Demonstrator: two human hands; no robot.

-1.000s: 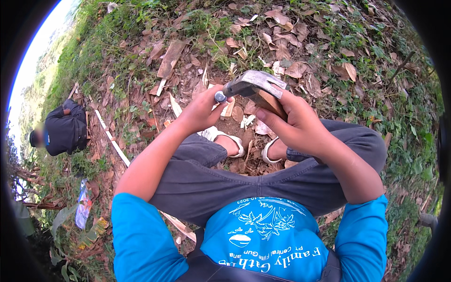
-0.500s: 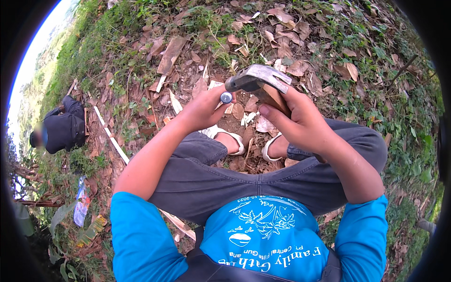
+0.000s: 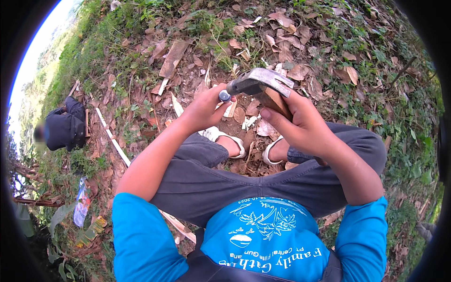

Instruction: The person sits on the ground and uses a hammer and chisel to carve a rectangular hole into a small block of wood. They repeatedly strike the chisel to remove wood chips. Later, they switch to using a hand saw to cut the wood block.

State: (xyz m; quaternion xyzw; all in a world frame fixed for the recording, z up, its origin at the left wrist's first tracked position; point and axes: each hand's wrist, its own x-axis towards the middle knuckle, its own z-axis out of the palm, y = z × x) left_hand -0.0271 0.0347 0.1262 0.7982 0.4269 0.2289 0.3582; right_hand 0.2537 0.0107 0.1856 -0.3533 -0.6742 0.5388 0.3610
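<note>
At the far left, another person [image 3: 65,126] in dark clothes crouches on the slope, well apart from the work. Near them a thin pale strip of wood [image 3: 112,141] lies on the ground [image 3: 141,61] among dry leaves, and a flat brown board [image 3: 173,57] lies higher up. The left hand [image 3: 205,109] is raised over the knees, its fingers [image 3: 221,89] curled narrow around a small round-ended metal piece [image 3: 225,96], which sits just beside the blunt end of the blade. What more of that piece lies inside the grip cannot be told. The grey metal blade [image 3: 261,82] stands between the two hands, tilted, its flat face turned up, above the sandalled feet [image 3: 235,145]. The right hand [image 3: 300,124] has its fingers wrapped tight on the brown wooden handle [image 3: 274,101] below the blade, thumb laid along the handle's side. Farther right, the grey trouser knee [image 3: 361,150] bends over leaf litter and grass.
</note>
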